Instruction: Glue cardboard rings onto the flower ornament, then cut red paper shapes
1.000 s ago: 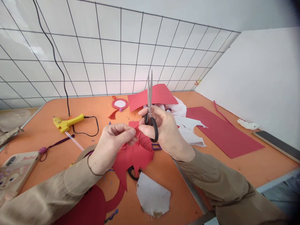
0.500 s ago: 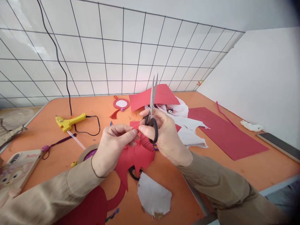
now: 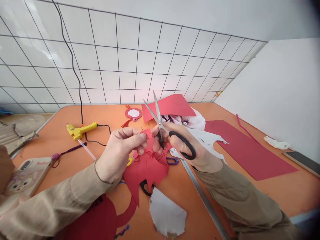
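Observation:
My left hand (image 3: 122,146) pinches a small piece of red paper (image 3: 148,134) between thumb and fingers. In my right hand (image 3: 190,143) is a pair of black-handled scissors (image 3: 160,124), its blades spread apart and pointing up and away, just right of the paper piece. Under both hands lies a heap of red paper scraps (image 3: 147,170). Part of a second black scissor handle (image 3: 145,187) sticks out from beneath it. A torn white piece (image 3: 168,213) lies nearer to me.
A yellow glue gun (image 3: 81,130) lies at the left, beside a phone case (image 3: 30,176). A round red tasselled ornament (image 3: 133,113) sits at the back. Red sheets (image 3: 245,146) lie at the right, near a dark phone (image 3: 303,161). A metal ruler (image 3: 202,196) slants toward me.
The scissors have opened and tilted to the left, with my right hand turned around their handles. The small red paper now shows above my left fingertips. The view has shifted slightly.

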`<state>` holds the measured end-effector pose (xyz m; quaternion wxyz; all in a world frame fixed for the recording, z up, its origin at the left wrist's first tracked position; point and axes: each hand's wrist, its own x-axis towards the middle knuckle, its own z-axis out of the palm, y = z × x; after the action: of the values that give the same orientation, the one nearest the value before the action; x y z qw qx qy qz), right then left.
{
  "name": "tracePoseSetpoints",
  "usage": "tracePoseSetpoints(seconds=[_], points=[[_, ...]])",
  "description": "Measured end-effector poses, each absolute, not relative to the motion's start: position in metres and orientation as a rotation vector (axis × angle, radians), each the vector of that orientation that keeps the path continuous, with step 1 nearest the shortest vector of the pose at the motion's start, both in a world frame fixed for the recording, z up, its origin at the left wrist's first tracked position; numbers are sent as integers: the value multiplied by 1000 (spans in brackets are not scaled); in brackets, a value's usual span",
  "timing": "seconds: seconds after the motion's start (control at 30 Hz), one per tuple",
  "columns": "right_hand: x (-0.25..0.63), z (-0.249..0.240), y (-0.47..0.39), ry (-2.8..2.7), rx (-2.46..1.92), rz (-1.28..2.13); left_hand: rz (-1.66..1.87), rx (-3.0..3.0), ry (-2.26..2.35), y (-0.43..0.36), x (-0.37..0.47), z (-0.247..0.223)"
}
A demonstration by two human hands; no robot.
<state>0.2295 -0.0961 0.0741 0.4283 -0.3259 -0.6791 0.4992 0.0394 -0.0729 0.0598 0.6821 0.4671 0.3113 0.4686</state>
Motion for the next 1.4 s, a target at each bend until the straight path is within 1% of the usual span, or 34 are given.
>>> tracePoseSetpoints(seconds=[0.2,0.43,0.8,0.97,1.03,1.4], points=[[225,77,-101,-1785,-865,1363,1117,1044,693,-72,37,66],[223,69,-99,-1874,-860,1317,1156,1050,691,-71,35,68],[214,56,-98,-1761,-763,1273,1220,933,713,-77,42,62],[207,45,-98,-1694,-697,1217,1137,855,674,-80,45,57],[205,42,-98,-1682,-700,1204,1104,873,631,-81,45,55],[203,41,-99,-1631,-758,1252,1179,905,644,-79,45,55]])
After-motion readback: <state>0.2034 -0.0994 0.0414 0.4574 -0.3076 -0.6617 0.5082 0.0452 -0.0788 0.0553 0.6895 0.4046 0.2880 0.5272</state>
